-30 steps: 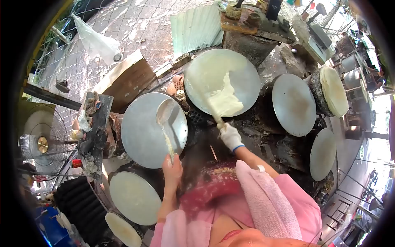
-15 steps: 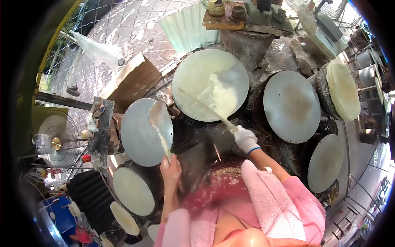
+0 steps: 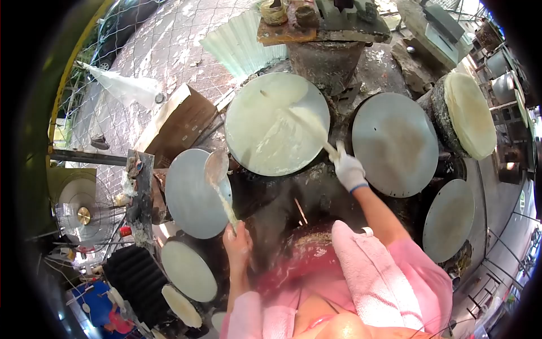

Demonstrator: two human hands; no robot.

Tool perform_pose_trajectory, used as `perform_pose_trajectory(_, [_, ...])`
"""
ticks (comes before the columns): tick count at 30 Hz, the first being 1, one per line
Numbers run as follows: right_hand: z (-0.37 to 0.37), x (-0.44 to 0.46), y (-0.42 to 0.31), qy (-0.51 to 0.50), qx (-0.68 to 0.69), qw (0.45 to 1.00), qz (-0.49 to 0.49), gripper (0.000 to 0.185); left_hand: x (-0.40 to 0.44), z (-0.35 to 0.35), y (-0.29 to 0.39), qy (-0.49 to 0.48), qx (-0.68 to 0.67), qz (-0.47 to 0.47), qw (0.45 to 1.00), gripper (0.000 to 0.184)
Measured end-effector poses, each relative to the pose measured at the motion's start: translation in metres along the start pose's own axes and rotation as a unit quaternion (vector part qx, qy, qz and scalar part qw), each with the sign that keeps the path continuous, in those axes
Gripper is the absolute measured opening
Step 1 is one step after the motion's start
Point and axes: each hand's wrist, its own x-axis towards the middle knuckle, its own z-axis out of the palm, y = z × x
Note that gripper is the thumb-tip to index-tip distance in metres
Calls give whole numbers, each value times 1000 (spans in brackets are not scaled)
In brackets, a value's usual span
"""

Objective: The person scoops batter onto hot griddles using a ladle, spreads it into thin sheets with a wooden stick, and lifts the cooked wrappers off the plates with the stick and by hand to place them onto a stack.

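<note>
In the head view, my left hand is bare and closed round the handle of a ladle. The ladle's bowl hangs over the right edge of a round grey griddle. My right hand, in a white glove with a blue cuff, grips a batter spreader, blurred at its far end. That end lies over pale batter spread across most of the round middle griddle. Streaks and thicker patches show in the batter.
Right of centre stands a bare griddle with a brownish patch, and another griddle sits below it. A stack of thin pale sheets is at the far right. A fan, a cardboard box and a batter-coated griddle are at left.
My right hand has moved right with the spreader, whose far end has swept across the batter rightward. The thick batter patch is spread thinner. The ladle stays raised, and the view has shifted slightly.
</note>
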Motion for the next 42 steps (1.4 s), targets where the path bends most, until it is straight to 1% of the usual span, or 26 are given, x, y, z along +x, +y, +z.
perform_pose_trajectory(2, [-13, 48, -16, 44, -26, 999, -10, 58, -5, 2, 4, 18, 2, -15, 1000, 17])
perform_pose_trajectory(4, [-25, 99, -29, 98, -53, 992, -51, 59, -13, 1, 2, 46, 2, -38, 998, 17])
perform_pose_trajectory(5, [-31, 124, -39, 113, -71, 990, -41, 58, -15, -1, 0, 50, 2, -40, 998, 17])
perform_pose_trajectory(7, [-51, 156, -66, 126, -88, 987, -48, 57, -19, -4, -6, 59, -1, -45, 997, 16])
perform_pose_trajectory(10, [-69, 149, -103, 65, -55, 992, -92, 53, -19, -7, -8, 46, -16, -44, 998, 15])
perform_pose_trajectory(11, [-51, 128, -99, 113, 39, 979, -167, 51, -19, -6, -7, 40, -20, -46, 998, 15])
perform_pose_trajectory(12, [-34, 111, -88, 100, 80, 973, -190, 53, -19, -5, -5, 43, -17, -48, 998, 15])
perform_pose_trajectory(13, [-20, 86, -73, 165, 202, 911, -320, 54, -19, -3, 0, 46, -16, -51, 998, 15])
perform_pose_trajectory(14, [-47, 38, -76, 38, 178, 965, -187, 53, -17, 0, 3, 49, -17, -51, 997, 15])
perform_pose_trajectory(15, [-22, 27, -53, 101, 323, 912, -230, 54, -15, 3, 6, 44, -25, -47, 998, 15])
perform_pose_trajectory(16, [-5, 11, -21, 81, 439, 885, -135, 54, -14, 5, 7, 39, -32, -45, 998, 15])
perform_pose_trajectory(17, [7, 0, 4, 119, 423, 897, -55, 52, -14, 6, 7, 34, -38, -42, 998, 16])
perform_pose_trajectory(18, [-5, -20, 7, 32, 518, 852, 71, 49, -11, 7, 4, 20, -33, -29, 999, 16])
perform_pose_trajectory(19, [-14, -37, 4, -26, 545, 825, 149, 44, -5, 9, 2, 3, -23, -21, 1000, 17])
perform_pose_trajectory(21, [-10, -48, 4, -112, 545, 820, 132, 40, 8, 15, 3, -30, -1, -7, 1000, 17])
perform_pose_trajectory(22, [-13, -49, 4, -115, 553, 819, 98, 39, 13, 22, 12, -33, 24, 0, 999, 19])
perform_pose_trajectory(25, [-30, -23, 20, -29, 528, 845, 78, 38, 55, 40, 25, -84, 19, 38, 996, 22])
perform_pose_trajectory(26, [-37, -14, 25, -51, 516, 847, 120, 37, 72, 50, 36, -96, 14, 24, 995, 21])
perform_pose_trajectory(30, [-41, -27, 11, -134, 443, 881, 100, 38, 172, 101, 74, -198, 18, 47, 979, 16])
perform_pose_trajectory(33, [-27, -51, 16, -96, 484, 868, 51, 41, 228, 153, 91, -256, 28, 77, 963, 18])
perform_pose_trajectory(34, [-13, -52, 22, -51, 508, 859, 37, 44, 237, 166, 91, -271, 25, 76, 959, 18])
perform_pose_trajectory(37, [16, -82, 9, 21, 511, 852, 112, 46, 257, 181, 66, -322, 26, 21, 946, 19])
perform_pose_trajectory(38, [24, -92, -9, -12, 532, 840, 105, 46, 254, 177, 55, -330, 35, 9, 943, 18])
perform_pose_trajectory(39, [33, -99, -27, -69, 552, 817, 155, 44, 244, 172, 52, -328, 12, -25, 944, 17])
perform_pose_trajectory(41, [64, -94, -51, -100, 551, 815, 148, 41, 217, 158, 45, -317, -32, -98, 943, 16])
perform_pose_trajectory(42, [52, -97, -65, -122, 581, 790, 154, 39, 210, 153, 42, -301, -80, -119, 943, 16])
